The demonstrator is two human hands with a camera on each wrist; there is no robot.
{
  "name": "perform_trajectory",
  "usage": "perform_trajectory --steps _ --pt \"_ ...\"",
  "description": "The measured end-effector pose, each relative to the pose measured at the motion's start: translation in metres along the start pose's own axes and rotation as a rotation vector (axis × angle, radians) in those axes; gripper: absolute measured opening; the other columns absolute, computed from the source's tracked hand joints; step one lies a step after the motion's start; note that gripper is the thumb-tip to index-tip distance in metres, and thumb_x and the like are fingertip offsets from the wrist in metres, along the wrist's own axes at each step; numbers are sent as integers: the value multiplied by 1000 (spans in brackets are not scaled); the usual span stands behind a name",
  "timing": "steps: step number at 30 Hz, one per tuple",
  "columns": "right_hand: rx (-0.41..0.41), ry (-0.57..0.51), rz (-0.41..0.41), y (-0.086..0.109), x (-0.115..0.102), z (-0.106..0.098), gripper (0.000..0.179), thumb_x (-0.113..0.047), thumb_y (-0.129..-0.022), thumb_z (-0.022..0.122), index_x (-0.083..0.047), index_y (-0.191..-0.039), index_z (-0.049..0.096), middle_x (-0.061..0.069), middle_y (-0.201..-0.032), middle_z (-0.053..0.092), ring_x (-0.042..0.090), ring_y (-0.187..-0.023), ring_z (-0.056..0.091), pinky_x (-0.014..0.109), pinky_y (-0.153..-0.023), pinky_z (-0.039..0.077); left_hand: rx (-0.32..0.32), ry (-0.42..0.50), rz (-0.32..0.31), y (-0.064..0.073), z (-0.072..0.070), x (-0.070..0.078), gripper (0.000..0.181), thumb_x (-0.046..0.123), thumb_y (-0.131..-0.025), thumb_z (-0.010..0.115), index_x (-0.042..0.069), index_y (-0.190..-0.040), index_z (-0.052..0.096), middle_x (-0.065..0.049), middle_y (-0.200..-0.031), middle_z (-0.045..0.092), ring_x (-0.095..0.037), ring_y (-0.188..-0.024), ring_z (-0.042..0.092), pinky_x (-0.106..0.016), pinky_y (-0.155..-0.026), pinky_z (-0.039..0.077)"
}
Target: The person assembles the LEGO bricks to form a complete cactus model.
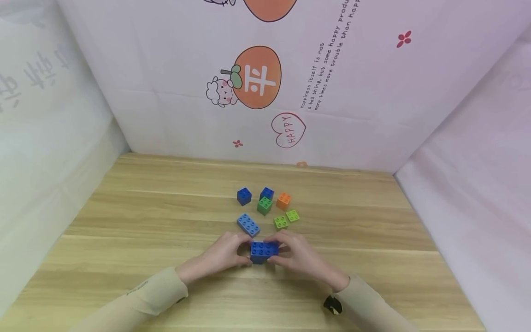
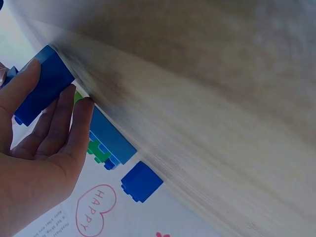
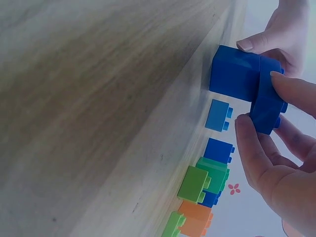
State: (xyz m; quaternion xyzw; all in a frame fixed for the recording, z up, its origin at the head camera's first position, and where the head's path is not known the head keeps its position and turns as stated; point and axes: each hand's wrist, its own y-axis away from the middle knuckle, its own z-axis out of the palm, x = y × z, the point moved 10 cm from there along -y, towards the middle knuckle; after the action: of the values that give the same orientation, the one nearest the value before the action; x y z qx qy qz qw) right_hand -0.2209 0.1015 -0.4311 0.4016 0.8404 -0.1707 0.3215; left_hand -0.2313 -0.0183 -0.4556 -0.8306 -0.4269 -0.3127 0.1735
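A thick blue building block [image 3: 234,74] stands on the table, and a flatter blue brick [image 1: 264,249] lies across its top, jutting out toward the right. My left hand [image 1: 226,254] holds the thick block from the left; in the left wrist view its thumb and fingers lie on opposite sides. The right hand [image 1: 302,257] pinches the flatter brick's overhanging end between thumb and fingers, plainly seen in the right wrist view. Just beyond the hands lies a light blue eight-stud brick [image 1: 248,225]. Whether the two held pieces are fully pressed together, I cannot tell.
Farther back on the wooden table [image 1: 166,203] are two dark blue blocks, one at left [image 1: 244,196], a green block [image 1: 264,205], an orange block [image 1: 284,201] and two lime bricks, one nearer [image 1: 280,223]. A printed white cloth [image 1: 186,124] walls the back and sides.
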Motion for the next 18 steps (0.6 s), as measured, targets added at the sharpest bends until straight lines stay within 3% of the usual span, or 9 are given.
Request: perform_trajectory --steps 18 --pt "9 -40 7 4 2 -7 38 -11 -86 75 -8 -123 65 10 -122 68 25 -107 68 30 -89 61 -1 -3 -10 0 0 -1 41 15 -75 85 5 -112 70 -7 -109 75 -21 -101 69 -36 -89 59"
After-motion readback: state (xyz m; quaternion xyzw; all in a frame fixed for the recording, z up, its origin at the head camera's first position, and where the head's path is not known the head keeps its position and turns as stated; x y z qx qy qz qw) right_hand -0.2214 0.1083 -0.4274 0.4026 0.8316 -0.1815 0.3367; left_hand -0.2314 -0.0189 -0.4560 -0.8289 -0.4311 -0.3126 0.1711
